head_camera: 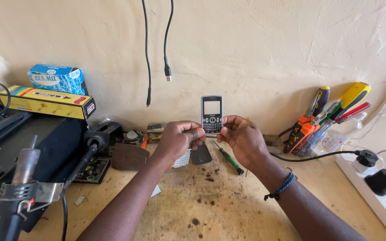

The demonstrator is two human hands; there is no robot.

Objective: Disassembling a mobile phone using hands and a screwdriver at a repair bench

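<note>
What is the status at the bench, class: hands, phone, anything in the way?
Left hand and right hand both gripping the phone, upright, keypad facing the camera. Green screwdriver and dark cover lie on the bench beneath. Nothing blocking.

Wooden counter [228,209], pale and marked with dark burn spots, set against a plastered wall. Lying on it: a green-handled screwdriver [229,160] near the middle; a dark phone cover [200,154] and a white keypad piece [182,159] just beside it; a brown pad [129,156]; a small circuit board tray [91,170]; a white power strip [383,201] at the right edge with black plugs; a black box [18,151] at left.
</note>
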